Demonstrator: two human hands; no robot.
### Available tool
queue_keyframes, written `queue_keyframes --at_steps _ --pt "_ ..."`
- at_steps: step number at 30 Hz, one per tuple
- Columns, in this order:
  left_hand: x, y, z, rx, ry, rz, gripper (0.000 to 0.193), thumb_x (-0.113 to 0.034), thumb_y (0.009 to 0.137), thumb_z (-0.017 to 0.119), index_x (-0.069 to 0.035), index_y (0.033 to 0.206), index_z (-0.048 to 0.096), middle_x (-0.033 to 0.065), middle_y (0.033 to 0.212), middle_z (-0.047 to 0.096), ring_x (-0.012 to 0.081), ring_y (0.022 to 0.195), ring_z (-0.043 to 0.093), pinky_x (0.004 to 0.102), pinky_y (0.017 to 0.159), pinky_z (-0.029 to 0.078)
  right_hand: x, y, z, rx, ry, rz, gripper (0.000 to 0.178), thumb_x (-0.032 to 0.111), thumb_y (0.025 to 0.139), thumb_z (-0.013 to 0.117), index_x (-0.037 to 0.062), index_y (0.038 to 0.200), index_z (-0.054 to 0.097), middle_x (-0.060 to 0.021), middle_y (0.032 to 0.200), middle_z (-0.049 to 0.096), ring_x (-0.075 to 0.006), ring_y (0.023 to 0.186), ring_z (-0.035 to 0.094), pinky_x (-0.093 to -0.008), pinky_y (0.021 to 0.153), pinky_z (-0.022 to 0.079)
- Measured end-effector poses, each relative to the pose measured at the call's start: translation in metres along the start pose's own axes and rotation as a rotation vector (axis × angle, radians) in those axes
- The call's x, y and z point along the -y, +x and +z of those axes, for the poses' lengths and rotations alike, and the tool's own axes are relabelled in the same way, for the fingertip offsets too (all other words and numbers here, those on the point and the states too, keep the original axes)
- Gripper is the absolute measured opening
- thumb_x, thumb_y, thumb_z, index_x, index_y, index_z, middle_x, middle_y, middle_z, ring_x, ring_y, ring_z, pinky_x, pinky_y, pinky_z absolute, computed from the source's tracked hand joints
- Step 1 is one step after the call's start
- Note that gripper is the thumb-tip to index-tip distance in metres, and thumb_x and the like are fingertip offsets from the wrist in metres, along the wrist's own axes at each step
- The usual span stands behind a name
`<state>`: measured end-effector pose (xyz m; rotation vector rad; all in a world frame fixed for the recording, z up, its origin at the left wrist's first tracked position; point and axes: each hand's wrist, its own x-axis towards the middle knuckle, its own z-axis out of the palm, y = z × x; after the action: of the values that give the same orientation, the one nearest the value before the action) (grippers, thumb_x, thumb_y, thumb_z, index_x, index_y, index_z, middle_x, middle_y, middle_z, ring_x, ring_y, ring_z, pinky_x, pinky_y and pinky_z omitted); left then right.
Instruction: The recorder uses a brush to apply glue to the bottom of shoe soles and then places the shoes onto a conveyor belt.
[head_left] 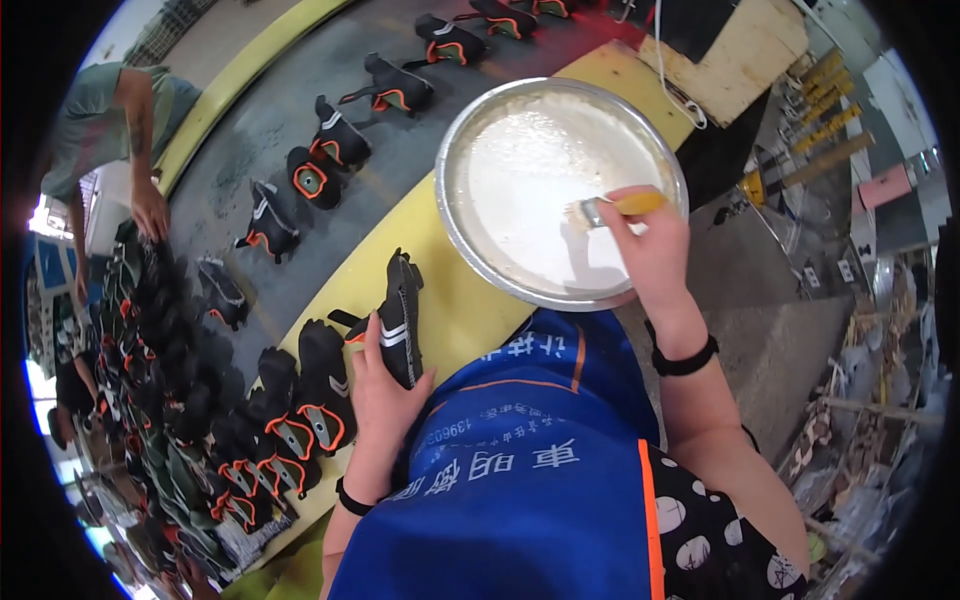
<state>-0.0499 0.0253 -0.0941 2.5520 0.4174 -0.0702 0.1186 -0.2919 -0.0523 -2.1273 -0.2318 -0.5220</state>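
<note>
Black fabric w/ white stripes and a bit of orange trim: a black shoe upper (402, 300) is seen over the yellow edge strip (465, 295), just left of the blue apron (540, 520). Its near end is taken by the left hand (390, 395), fingers on the left side, thumb on the right, set moderately wide, prob. so the piece is steadied w/o its far part being covered. How hard it is pressed, & whether it is lifted slightly, cannot be told.

A brush (632, 204) w/ yellow handle is held by the right hand (655, 245), fingers closed narrowly round the handle near the metal band, presumably for fine control. Its bristles are pointed left, over the white liquid (530, 200); whether they're dipped can't be told. The liquid is held in a round metal basin (446, 215), placed far right of the upper, prob. for short reach.

More uppers (325, 375) are grouped near left, apparently to be within reach of the left hand. A spaced row of uppers (340, 135) is laid along the grey belt (300, 100), maybe so none are touching. Far left, a co-worker's hand (150, 210) is seen above a dark pile (160, 340).
</note>
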Motion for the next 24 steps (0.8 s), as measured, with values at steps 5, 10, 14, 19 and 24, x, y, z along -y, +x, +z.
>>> queue_keyframes --at_steps 5,10,14,19,24 --pt "0.015 0.025 -0.006 0.117 -0.730 -0.159 0.086 -0.005 0.076 0.069 -0.001 0.151 0.027 0.0169 0.128 0.054 0.0261 0.112 0.059 0.0356 0.096 0.048 0.023 0.012 0.004 0.186 -0.187 -0.013 0.018 0.015 0.084 0.077 0.0005 0.090 0.068 -0.0127 0.085 0.067 -0.0254 0.072 0.068 -0.0317 0.066 0.053" --pt "0.003 0.011 -0.037 0.360 -1.430 -0.202 0.086 -0.011 0.075 0.063 -0.002 0.152 0.026 0.0176 0.128 0.056 0.0251 0.103 0.064 0.0340 0.080 0.058 0.033 0.018 -0.014 -0.105 0.096 -0.216 0.018 0.015 0.086 0.075 -0.0006 0.091 0.068 -0.0137 0.086 0.067 -0.0253 0.075 0.069 -0.0324 0.068 0.053" --pt "-0.027 0.011 -0.053 0.532 -1.455 -0.070 0.090 -0.015 0.074 0.066 -0.001 0.153 0.023 0.0181 0.135 0.053 0.0256 0.112 0.062 0.0345 0.087 0.056 0.029 0.022 -0.012 0.105 -0.025 0.048 0.012 0.009 0.084 0.076 0.0001 0.087 0.069 -0.0123 0.086 0.068 -0.0231 0.077 0.069 -0.0290 0.069 0.052" --pt "-0.062 0.017 -0.062 0.565 -1.189 -0.025 0.084 -0.007 0.079 0.063 -0.001 0.153 0.025 0.0165 0.144 0.047 0.0250 0.132 0.048 0.0350 0.112 0.034 0.023 0.015 -0.015 -0.116 0.084 -0.266 0.011 0.010 0.086 0.074 0.0016 0.089 0.069 -0.0119 0.087 0.069 -0.0258 0.079 0.069 -0.0316 0.068 0.053" --pt "-0.080 0.027 -0.062 0.631 -1.102 0.047 0.077 -0.006 0.083 0.063 -0.002 0.152 0.030 0.0153 0.139 0.050 0.0224 0.127 0.050 0.0332 0.108 0.037 0.039 0.012 -0.018 0.035 -0.020 -0.195 0.016 0.011 0.080 0.078 0.0049 0.093 0.071 -0.0067 0.088 0.069 -0.0237 0.079 0.067 -0.0325 0.074 0.052"
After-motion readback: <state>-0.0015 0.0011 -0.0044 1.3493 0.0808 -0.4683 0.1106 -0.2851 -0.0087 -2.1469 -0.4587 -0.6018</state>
